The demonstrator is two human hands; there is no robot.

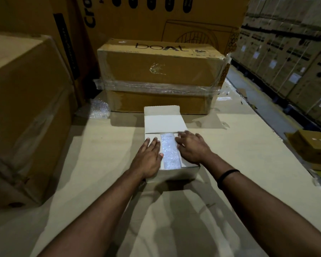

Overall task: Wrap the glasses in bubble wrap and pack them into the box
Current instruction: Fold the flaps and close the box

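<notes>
Pressing the side flaps of the small white box (174,174) on the table (230,145), the left hand (148,160) and right hand (192,148) lie flat, holding nothing. Bubble wrap (170,151) shows between them and hides its contents. A taped carton (159,71) stands just behind.

matt cardboard box (171,175), glossy bubble wrap (170,151) (plastic)

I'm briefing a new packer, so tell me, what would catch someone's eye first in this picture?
At the centre, the left hand and right hand press the side flaps of a small white box, bubble wrap showing in the gap between. Behind it sits a big brown carton marked boat, banded with clear film.
</notes>
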